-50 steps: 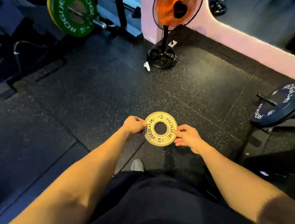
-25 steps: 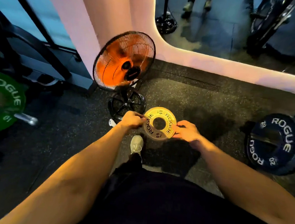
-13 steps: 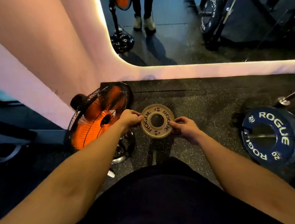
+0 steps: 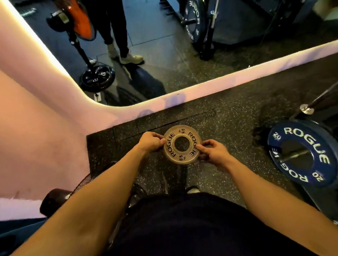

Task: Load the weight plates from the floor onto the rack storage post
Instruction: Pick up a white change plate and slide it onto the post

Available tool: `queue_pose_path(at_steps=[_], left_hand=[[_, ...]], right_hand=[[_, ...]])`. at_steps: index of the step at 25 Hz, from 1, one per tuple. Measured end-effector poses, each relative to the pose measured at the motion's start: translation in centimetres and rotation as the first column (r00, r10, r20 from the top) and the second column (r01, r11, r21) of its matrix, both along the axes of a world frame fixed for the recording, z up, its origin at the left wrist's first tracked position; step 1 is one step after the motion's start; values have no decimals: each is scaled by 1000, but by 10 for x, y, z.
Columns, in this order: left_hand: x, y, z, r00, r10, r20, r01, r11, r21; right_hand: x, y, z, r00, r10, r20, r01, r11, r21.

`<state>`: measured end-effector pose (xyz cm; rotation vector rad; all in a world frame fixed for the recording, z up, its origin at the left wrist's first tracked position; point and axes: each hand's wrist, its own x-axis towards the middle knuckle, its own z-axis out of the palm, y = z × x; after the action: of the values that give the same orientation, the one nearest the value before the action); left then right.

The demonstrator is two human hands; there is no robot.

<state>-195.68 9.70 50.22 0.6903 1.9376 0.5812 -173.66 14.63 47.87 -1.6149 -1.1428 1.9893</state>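
A small pale 0.5 kg ROGUE weight plate (image 4: 171,148) is held flat-faced toward me at the centre of the head view, above the speckled rubber floor. My left hand (image 4: 149,143) pinches its left rim and my right hand (image 4: 212,153) pinches its right rim. At the right, a blue 20 kg ROGUE plate (image 4: 313,137) sits on a storage post (image 4: 293,154) whose steel end pokes out through the plate's hole. A second post with a chrome tip (image 4: 306,109) angles up above it.
A lit pink wall (image 4: 22,126) with a floor-level mirror (image 4: 160,46) stands ahead; the mirror reflects a person's legs, an orange fan and a rack. A floor fan (image 4: 57,198) sits low at my left, half hidden by my arm.
The view has swung right across the gym: the green plate left the frame, the fan slid to the lower left, the blue plate on its post came closer. Both hands kept the small plate.
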Motion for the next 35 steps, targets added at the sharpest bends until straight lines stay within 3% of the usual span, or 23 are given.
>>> queue_pose_path(at_steps=[5, 8, 11, 17, 21, 24, 35], left_hand=[[37, 83, 4, 961, -275, -5, 275, 961, -14], [77, 129, 1, 865, -500, 34, 500, 866, 3], [121, 165, 11, 785, -619, 25, 618, 785, 48], [221, 241, 73, 483, -874, -49, 856, 459, 240], [280, 280, 149, 397, -907, -138, 859, 315, 403], [318, 301, 225, 418, -898, -139, 783, 279, 556], [391, 323, 500, 521, -837, -169, 411, 72, 909]], right_hand=[[41, 23, -6, 954, -300, 15, 300, 953, -39], [74, 18, -3, 846, -532, 44, 533, 846, -28], [99, 12, 8, 702, -710, 44, 709, 704, 52], [153, 24, 78, 415, -909, -40, 868, 383, 317], [192, 49, 156, 340, -933, -121, 838, 242, 489], [222, 66, 233, 319, -930, -186, 779, 145, 610], [305, 102, 499, 418, -863, -283, 448, -75, 891]])
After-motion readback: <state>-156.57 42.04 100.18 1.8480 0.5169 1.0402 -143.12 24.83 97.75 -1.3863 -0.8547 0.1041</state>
